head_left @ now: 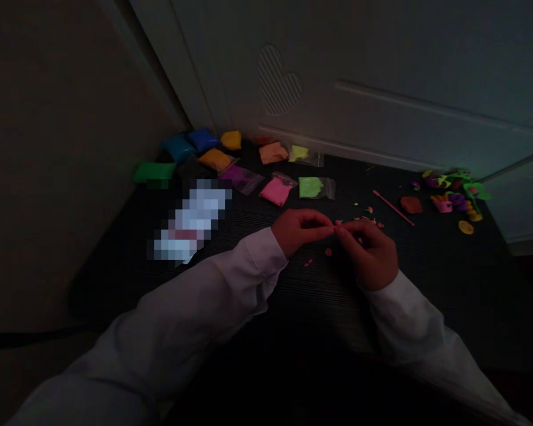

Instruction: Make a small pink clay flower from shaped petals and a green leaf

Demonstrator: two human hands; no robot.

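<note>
At left on the dark, fine-lined tabletop [251, 216] lies a packet of green material [154, 172]; further right is a clear packet of bright pink material [276, 190]. The left hand [295, 232] has thumb and forefinger together, their tips meeting those of the right hand [375, 257], likewise drawn together; whether a tiny piece is pinched there cannot be told. Near and below the fingertips lie tiny pink bits [308, 262] and a flat, round pink disc [328, 252]; small pink-and-green pieces [379, 225] lie just beyond the right hand. Such small pieces, probably soft, call for light, even fingertip pressure, steady wrists and knuckles clear of neighbours. Rightmost: a slender pink rod [393, 207], then a rough reddish-brown lump [411, 205].
</note>
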